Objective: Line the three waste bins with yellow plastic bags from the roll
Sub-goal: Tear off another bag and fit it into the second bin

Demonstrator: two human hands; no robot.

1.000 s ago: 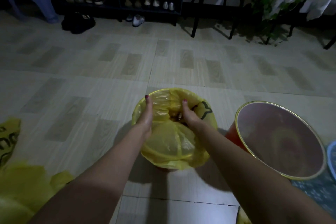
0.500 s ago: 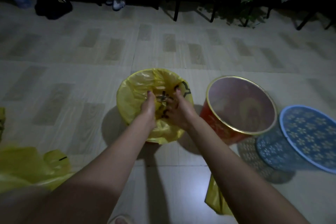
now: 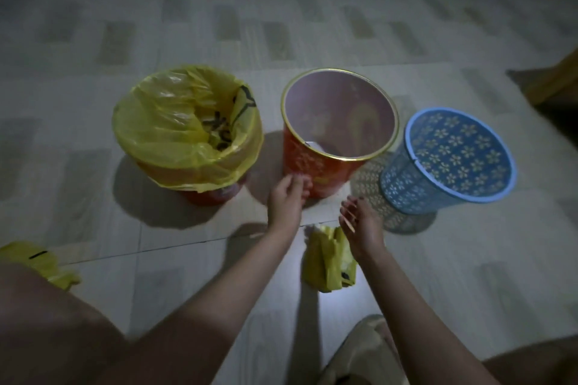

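The folded yellow bags [image 3: 330, 258] lie on the floor [image 3: 156, 40] just under the right hand [image 3: 362, 222], whose fingers hang loose, seemingly holding nothing. The left hand [image 3: 286, 197], loosely curled, hovers near the red bin [image 3: 316, 166], between the lined bin [image 3: 187, 134] and blue bin [image 3: 447, 162].

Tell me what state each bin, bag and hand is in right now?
Left bin: lined, yellow bag folded over its rim.
Red bin: upright, unlined.
Blue bin: unlined, tilted.
Folded bags: on the floor, untouched.
Left hand: empty, by the red bin.
Right hand: empty, over the folded bags.
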